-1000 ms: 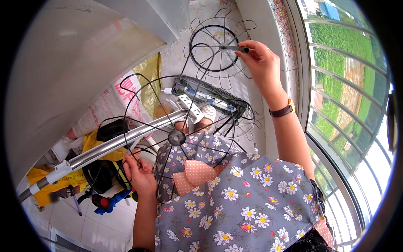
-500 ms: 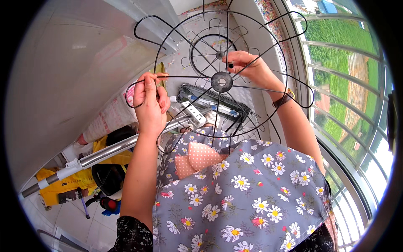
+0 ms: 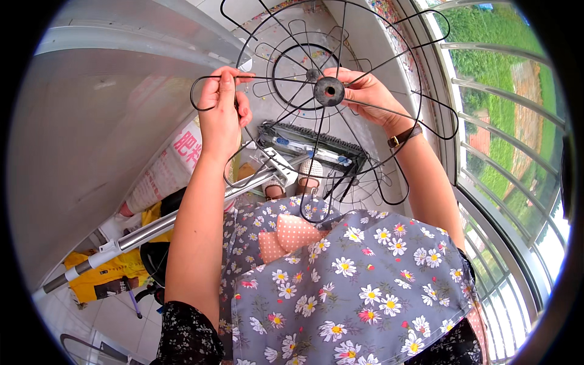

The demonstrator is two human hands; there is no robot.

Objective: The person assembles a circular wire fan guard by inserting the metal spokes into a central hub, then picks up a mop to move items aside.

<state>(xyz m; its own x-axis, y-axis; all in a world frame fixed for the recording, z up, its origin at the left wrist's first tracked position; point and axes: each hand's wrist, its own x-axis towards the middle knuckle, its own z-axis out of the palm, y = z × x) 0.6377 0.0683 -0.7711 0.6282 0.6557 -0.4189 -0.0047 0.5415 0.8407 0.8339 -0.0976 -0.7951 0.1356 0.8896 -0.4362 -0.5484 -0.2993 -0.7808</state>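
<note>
In front of me hangs a round black wire rack with looped spokes, its dark central hub (image 3: 329,91) pierced by a hole. My left hand (image 3: 222,115) pinches a spoke of it near a loop on the left. Close behind the hub are the curled fingers of my right hand (image 3: 370,102), around a black tube whose end is now hidden by the hub. Below, a similar rack with a thick inner ring (image 3: 275,78) and a small hub (image 3: 313,75) stands over the floor. More thin wire loops show lower down, near my feet.
A flat mop head (image 3: 310,146) lies on the floor, its silver pole (image 3: 146,234) slanting to the lower left. Printed white sack (image 3: 167,164) and yellow bag (image 3: 109,274) stand at left. Barred window (image 3: 505,109) runs along the right; a grey panel (image 3: 103,121) rises at left.
The wire rack has moved up and away from me, its hub coming over the right hand's fingers. The tube end, visible before, is now covered. My left hand has risen with the rack.
</note>
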